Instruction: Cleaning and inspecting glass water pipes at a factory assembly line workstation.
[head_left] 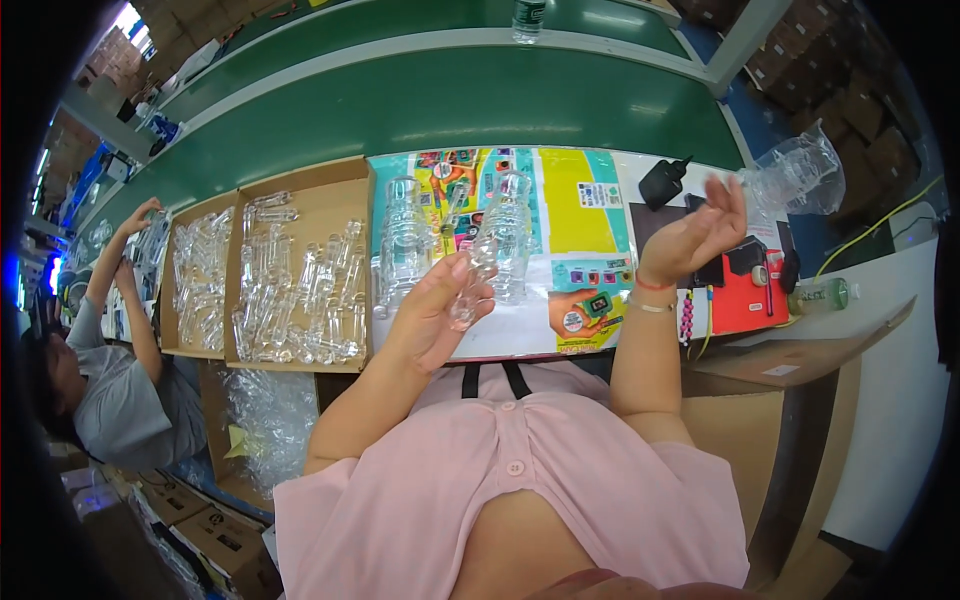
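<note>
Between the thumb and fingers of the left grip (428, 315) we see a small clear piece (468, 292), pinched at a tilt, just in front of our pink shirt (515, 430) and above the near edge of the desk (450, 100). It looks colourless and glossy, with rounded bulges that catch the light; against the transparent things behind it, we cannot quite make out its full outline. Beyond it, two clear vessels (403, 225) with ringed sides sit a little apart on a brightly printed sheet (580, 195). Our right grip (695, 235) is raised with its fingers loosely spread, holding nothing that we can see, near a black nozzle bottle (660, 185). To our left, two cardboard trays (372, 210) hold many slender clear pieces (295, 290), and farther left a co-worker (135, 400) in grey reaches forward.
</note>
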